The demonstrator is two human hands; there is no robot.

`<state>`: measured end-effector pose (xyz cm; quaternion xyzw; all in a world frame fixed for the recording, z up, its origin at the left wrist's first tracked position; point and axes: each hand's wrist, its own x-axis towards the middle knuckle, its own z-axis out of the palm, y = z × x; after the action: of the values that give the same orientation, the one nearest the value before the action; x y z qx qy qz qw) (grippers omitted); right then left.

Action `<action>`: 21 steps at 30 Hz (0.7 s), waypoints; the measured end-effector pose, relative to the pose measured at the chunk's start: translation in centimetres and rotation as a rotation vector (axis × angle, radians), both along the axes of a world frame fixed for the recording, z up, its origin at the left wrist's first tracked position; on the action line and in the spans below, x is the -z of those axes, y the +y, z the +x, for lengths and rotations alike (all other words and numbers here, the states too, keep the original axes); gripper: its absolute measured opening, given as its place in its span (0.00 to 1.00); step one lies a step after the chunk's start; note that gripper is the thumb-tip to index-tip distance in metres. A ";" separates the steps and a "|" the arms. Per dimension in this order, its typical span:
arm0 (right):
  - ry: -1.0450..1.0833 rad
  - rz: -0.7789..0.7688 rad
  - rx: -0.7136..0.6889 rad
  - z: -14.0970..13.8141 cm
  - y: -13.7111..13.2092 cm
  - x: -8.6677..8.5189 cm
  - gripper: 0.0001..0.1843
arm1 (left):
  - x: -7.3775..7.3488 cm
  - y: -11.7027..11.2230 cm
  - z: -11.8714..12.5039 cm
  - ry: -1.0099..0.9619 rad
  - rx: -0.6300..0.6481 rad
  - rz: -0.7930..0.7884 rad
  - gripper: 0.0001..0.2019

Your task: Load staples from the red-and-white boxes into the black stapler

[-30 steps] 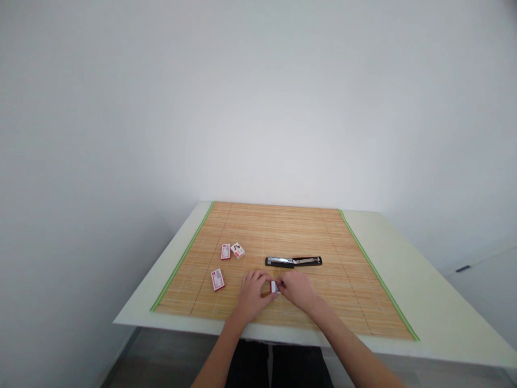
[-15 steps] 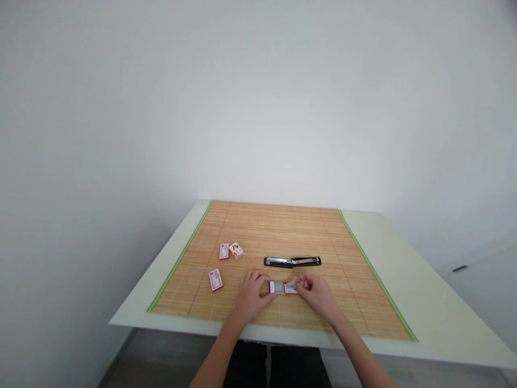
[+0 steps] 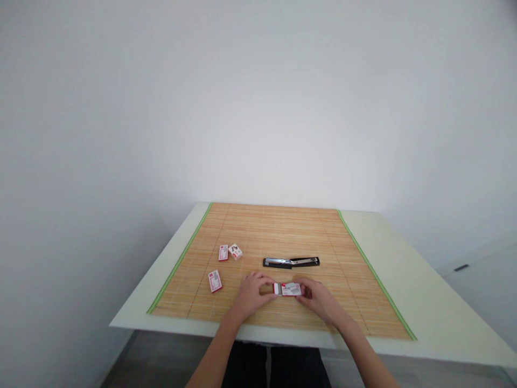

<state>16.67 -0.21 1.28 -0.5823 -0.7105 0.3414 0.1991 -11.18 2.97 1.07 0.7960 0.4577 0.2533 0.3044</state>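
Observation:
A small red-and-white staple box [image 3: 291, 290] lies on the mat near its front edge, its inner tray [image 3: 278, 289] slid partly out to the left, with grey showing in the gap. My left hand [image 3: 251, 291] pinches the tray's left end between thumb and index finger. At the sleeve's right end, my right hand [image 3: 319, 297] grips with thumb and fingers. Just beyond the box lies a black stapler [image 3: 291, 262], opened out flat with its metal channel exposed.
To the left on the bamboo mat [image 3: 278, 226] are a red-and-white box [image 3: 215, 281], a second such box [image 3: 223, 253] and a whiter box [image 3: 235, 251] touching or close to it. The mat covers much of a white table [image 3: 436, 307] set against the wall.
The tray has slid further into the box sleeve, narrowing the gap. My right hand has shifted from over the sleeve's top to its right end. The stapler stays put.

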 end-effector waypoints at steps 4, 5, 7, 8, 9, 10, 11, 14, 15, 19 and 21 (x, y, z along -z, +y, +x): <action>0.014 0.030 -0.037 -0.8 0.0 -0.6 0.23 | 0.1 0.0 1.1 0.005 0.024 0.009 0.15; 0.005 0.032 -0.038 -0.9 0.0 -0.8 0.22 | 0.2 0.0 1.3 0.007 0.028 0.010 0.15; -0.036 0.019 -0.038 -0.9 0.0 -1.2 0.21 | 0.5 -0.2 1.5 0.009 0.032 0.011 0.15; -0.058 0.011 -0.038 -1.0 0.0 -1.4 0.20 | 0.7 -0.2 1.5 0.006 0.032 0.013 0.16; -0.078 0.007 -0.034 -1.0 0.1 -1.6 0.22 | 0.9 -0.3 1.5 -0.002 0.032 0.010 0.19; -0.093 0.008 -0.023 -1.0 0.1 -1.7 0.24 | 1.1 -0.3 1.4 -0.015 0.035 -0.004 0.21; -0.103 0.016 -0.010 -1.0 0.2 -1.8 0.27 | 1.3 -0.3 1.3 -0.035 0.038 -0.026 0.23; -0.121 0.047 0.030 -1.3 0.5 -2.0 0.27 | 1.8 0.4 0.8 -0.078 -0.028 -0.062 0.22; -0.127 0.050 0.025 -1.5 0.6 -2.0 0.24 | 1.8 0.9 0.7 -0.074 -0.090 -0.034 0.20; -0.160 0.037 -0.013 -2.0 1.1 -2.3 0.14 | 2.0 3.5 1.0 0.010 -0.312 0.128 0.21; -0.179 0.024 -0.024 -2.1 1.2 -2.5 0.13 | 2.0 4.6 1.6 0.056 -0.322 0.132 0.24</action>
<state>14.58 1.02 3.79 -0.5993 -0.7365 0.2818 0.1377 -9.60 7.60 -0.96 0.7375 0.5699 0.3060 0.1942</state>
